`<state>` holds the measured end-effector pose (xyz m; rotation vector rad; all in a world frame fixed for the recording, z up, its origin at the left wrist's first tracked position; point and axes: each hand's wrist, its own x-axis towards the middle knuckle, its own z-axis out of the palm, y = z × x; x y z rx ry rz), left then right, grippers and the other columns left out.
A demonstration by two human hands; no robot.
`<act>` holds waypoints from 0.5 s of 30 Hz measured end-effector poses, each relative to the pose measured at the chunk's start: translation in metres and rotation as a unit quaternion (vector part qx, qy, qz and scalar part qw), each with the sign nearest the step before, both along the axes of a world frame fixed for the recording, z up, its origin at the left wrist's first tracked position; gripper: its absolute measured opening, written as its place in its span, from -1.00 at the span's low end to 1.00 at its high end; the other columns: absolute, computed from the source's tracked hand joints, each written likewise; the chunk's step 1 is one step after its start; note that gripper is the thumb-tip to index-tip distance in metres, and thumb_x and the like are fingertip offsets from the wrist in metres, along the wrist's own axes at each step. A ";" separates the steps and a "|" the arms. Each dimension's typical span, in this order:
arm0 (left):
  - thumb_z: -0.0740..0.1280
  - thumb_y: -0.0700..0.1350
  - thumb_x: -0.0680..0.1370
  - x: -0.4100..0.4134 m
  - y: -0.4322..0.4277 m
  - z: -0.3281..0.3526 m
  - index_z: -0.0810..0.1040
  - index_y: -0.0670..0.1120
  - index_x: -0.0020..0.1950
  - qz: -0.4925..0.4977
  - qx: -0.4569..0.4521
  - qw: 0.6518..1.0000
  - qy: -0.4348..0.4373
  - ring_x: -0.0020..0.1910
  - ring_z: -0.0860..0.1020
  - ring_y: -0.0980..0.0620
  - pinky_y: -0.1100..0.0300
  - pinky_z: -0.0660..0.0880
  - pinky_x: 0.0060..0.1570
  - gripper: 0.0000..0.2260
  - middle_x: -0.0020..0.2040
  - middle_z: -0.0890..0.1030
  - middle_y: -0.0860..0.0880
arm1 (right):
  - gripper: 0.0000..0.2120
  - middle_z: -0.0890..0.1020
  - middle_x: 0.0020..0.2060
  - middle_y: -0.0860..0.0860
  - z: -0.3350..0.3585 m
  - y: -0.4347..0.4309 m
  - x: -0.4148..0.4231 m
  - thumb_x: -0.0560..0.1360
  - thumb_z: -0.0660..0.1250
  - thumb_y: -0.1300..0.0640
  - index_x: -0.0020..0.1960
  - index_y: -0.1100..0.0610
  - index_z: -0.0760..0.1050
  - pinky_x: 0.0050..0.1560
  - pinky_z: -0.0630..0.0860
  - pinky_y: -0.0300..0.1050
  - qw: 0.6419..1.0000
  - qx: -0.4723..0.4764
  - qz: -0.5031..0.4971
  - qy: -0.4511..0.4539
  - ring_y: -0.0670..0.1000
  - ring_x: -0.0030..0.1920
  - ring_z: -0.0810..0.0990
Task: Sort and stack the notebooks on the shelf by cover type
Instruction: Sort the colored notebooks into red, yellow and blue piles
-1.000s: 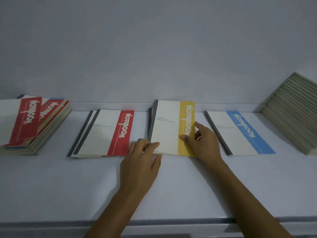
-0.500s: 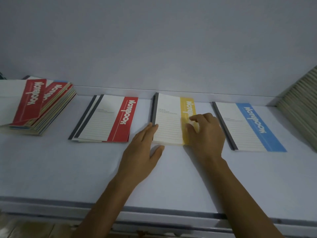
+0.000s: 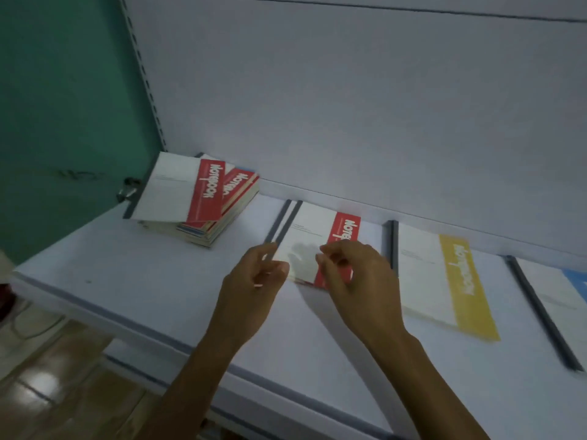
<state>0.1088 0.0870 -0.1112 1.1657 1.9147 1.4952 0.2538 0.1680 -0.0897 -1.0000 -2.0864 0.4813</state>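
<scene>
A: Red-band notebook lies flat mid-shelf, near the back edge, between the mixed stack at the left end and the yellow-band notebook.

B: Hands? Left hand and right hand hover at its front edge, fingers loosely curled, gripping nothing.

A: Judged thin, light, floppy, slick cover. Pinch both front corners, or slide it off first.
</scene>
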 end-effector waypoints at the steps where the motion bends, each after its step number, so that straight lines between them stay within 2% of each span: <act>1: 0.34 0.04 0.49 -0.018 -0.007 0.000 0.43 0.13 0.18 0.011 0.009 0.999 -0.028 0.00 0.61 0.07 0.14 0.55 0.07 -0.73 0.02 0.65 0.06 | -0.82 0.68 -0.04 -0.02 0.001 -0.005 -0.017 0.51 0.35 0.02 0.04 0.08 0.62 -0.02 0.54 -0.15 1.000 -0.002 0.020 0.006 -0.08 -0.09 0.59; 2: 0.34 0.04 0.48 -0.036 -0.013 0.002 0.45 0.10 0.18 0.019 0.016 0.998 -0.050 0.01 0.62 0.02 0.03 0.54 0.10 -0.72 -0.01 0.67 0.02 | -0.83 0.68 -0.04 -0.03 0.003 -0.011 -0.034 0.51 0.35 0.03 0.04 0.08 0.63 0.00 0.52 -0.17 0.999 -0.006 0.038 0.010 -0.10 -0.09 0.57; 4: 0.33 0.11 0.42 -0.070 -0.023 0.007 0.48 0.09 0.15 0.026 0.024 0.997 -0.073 -0.01 0.63 -0.01 0.00 0.56 0.06 -0.68 -0.04 0.67 0.02 | -0.79 0.68 -0.02 -0.03 0.007 -0.022 -0.070 0.52 0.33 0.00 0.04 0.08 0.63 0.07 0.50 -0.15 0.998 -0.014 0.066 0.009 -0.10 -0.07 0.57; 6: 0.31 0.13 0.40 -0.103 -0.032 0.011 0.51 0.11 0.07 0.033 0.037 0.995 -0.081 -0.07 0.64 0.01 0.13 0.58 -0.10 -0.73 -0.03 0.66 0.04 | -0.71 0.68 -0.01 -0.02 0.011 -0.030 -0.105 0.51 0.28 -0.06 0.06 0.09 0.63 0.08 0.45 -0.17 0.997 0.007 0.079 -0.003 -0.04 -0.04 0.60; 8: 0.32 0.05 0.48 -0.135 -0.040 0.012 0.53 0.10 0.04 0.046 0.054 0.994 -0.082 -0.11 0.65 0.06 0.28 0.57 -0.21 -0.84 -0.05 0.67 0.06 | -0.65 0.68 0.02 -0.01 0.014 -0.035 -0.139 0.48 0.25 -0.11 0.09 0.09 0.62 0.08 0.37 -0.20 0.996 0.031 0.081 -0.024 0.01 0.00 0.62; 10: 0.32 -0.02 0.52 -0.164 -0.047 0.010 0.55 0.03 0.05 0.053 0.057 0.992 -0.095 -0.13 0.65 0.09 0.33 0.55 -0.28 -0.86 -0.05 0.67 0.03 | -0.61 0.65 0.09 0.00 0.014 -0.034 -0.171 0.47 0.28 -0.15 0.15 0.08 0.57 0.08 0.34 -0.20 0.994 0.049 0.086 -0.051 0.03 0.06 0.61; 13: 0.30 0.00 0.53 -0.197 -0.056 0.006 0.59 -0.04 0.06 0.037 0.040 0.994 -0.095 -0.16 0.65 0.12 0.34 0.55 -0.30 -0.81 -0.09 0.69 0.05 | -0.44 0.49 0.31 0.03 0.007 -0.027 -0.218 0.47 0.33 -0.20 0.36 0.06 0.41 0.25 0.33 -0.09 0.984 0.078 0.103 -0.125 0.08 0.27 0.46; 15: 0.26 0.05 0.54 -0.213 -0.060 0.003 0.60 0.00 0.05 0.016 0.022 0.995 -0.096 -0.15 0.65 0.12 0.33 0.55 -0.28 -0.78 -0.14 0.69 0.12 | -0.34 0.32 0.46 0.04 -0.001 -0.024 -0.242 0.49 0.24 -0.26 0.47 0.04 0.26 0.42 0.18 0.02 0.971 0.090 0.105 -0.196 0.09 0.43 0.29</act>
